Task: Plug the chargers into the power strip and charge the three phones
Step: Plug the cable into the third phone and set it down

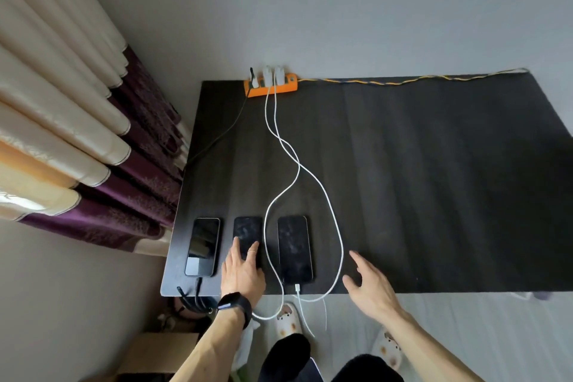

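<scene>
Three dark phones lie in a row near the front left of the black table (434,180): the left phone (203,245), the middle phone (248,231) and the right phone (294,248). An orange power strip (272,85) at the far edge carries two white chargers (273,74) and a dark plug. Two white cables (297,164) run from the chargers to the front edge; one connector sits in the right phone's bottom. A dark cable (198,285) goes into the left phone. My left hand (243,273) rests flat on the middle phone's lower half. My right hand (369,282) hovers open right of the phones.
Cream and purple curtains (93,149) hang at the left of the table. A yellow-and-dark twisted cord (403,81) leads from the strip along the far edge. Below the front edge are my slippers (288,319) and a cardboard box (158,350) on the floor.
</scene>
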Demonstrator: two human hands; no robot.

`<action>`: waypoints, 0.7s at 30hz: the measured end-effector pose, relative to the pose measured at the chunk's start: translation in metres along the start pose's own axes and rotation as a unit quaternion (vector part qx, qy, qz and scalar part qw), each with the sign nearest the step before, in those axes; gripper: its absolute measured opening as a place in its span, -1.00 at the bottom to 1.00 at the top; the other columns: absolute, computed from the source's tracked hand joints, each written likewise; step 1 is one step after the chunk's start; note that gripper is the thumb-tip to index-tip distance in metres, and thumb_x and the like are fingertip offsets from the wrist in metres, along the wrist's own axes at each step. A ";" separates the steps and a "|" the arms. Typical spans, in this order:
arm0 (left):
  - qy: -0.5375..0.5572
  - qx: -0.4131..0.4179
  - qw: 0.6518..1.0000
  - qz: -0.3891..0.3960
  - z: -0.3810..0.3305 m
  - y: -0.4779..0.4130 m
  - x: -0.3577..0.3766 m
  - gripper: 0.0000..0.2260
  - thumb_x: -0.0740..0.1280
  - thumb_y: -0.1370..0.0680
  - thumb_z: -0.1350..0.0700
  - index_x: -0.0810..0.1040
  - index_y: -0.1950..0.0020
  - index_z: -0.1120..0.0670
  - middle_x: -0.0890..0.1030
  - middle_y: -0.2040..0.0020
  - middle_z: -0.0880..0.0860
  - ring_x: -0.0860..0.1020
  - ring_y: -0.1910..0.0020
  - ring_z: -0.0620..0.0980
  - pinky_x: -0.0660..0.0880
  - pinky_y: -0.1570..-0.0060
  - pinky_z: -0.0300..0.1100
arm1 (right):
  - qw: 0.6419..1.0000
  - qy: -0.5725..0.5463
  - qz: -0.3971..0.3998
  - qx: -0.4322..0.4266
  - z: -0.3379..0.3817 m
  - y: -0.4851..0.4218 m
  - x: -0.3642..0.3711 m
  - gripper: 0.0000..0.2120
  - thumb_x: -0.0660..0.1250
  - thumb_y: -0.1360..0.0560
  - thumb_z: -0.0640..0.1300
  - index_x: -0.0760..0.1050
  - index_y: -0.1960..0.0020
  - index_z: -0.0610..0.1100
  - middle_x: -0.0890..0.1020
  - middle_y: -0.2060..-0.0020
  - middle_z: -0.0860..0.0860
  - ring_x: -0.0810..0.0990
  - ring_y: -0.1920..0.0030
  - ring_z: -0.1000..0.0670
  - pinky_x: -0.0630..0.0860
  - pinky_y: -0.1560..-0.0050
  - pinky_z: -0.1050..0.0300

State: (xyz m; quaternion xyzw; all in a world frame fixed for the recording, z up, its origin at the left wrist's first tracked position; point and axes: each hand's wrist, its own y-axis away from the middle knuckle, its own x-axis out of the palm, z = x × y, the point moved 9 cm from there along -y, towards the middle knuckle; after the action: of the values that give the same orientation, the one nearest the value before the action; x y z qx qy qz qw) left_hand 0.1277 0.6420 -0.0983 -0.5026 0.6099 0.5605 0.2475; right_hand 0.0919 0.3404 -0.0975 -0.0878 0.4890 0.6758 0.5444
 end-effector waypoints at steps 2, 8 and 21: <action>0.009 0.002 1.000 -0.012 -0.019 0.000 -0.004 -0.46 0.21 -0.57 0.10 0.22 -0.55 -0.08 0.03 -0.61 0.16 0.10 -0.56 0.17 0.12 -0.51 0.00 | 1.000 0.012 -0.006 -0.001 -0.011 0.005 -0.013 -0.40 0.27 -0.59 0.03 0.19 -0.58 0.03 0.31 -0.53 0.07 0.33 -0.50 0.02 0.25 -0.47 0.12; 0.011 0.057 0.998 -0.020 -0.119 0.018 0.011 -0.44 0.24 -0.58 0.02 0.18 -0.57 -0.02 0.09 -0.59 0.16 0.10 -0.56 0.15 0.10 -0.52 -0.01 | 0.998 0.054 -0.024 -0.030 -0.065 0.012 -0.067 -0.48 0.24 -0.62 0.03 0.26 -0.55 0.01 0.34 -0.52 0.11 0.31 -0.50 0.02 0.25 -0.45 0.17; -0.033 0.078 0.994 0.075 -0.302 0.061 0.141 -0.41 0.08 -0.61 -0.23 -0.14 -0.57 -0.29 -0.20 -0.62 -0.02 -0.20 -0.59 0.11 -0.07 -0.51 0.24 | 0.978 0.202 -0.045 -0.005 -0.234 -0.014 -0.178 -0.44 0.14 -0.60 0.21 0.11 -0.57 0.23 -0.03 -0.63 0.00 -0.05 -0.60 -0.18 0.08 -0.53 -0.13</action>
State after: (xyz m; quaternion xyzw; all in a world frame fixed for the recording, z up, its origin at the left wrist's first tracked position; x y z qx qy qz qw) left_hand 0.0999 0.3053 -0.1186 -0.4160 0.6787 0.5449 0.2636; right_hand 0.0766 0.0468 -0.1085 -0.2468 0.5809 0.6217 0.4638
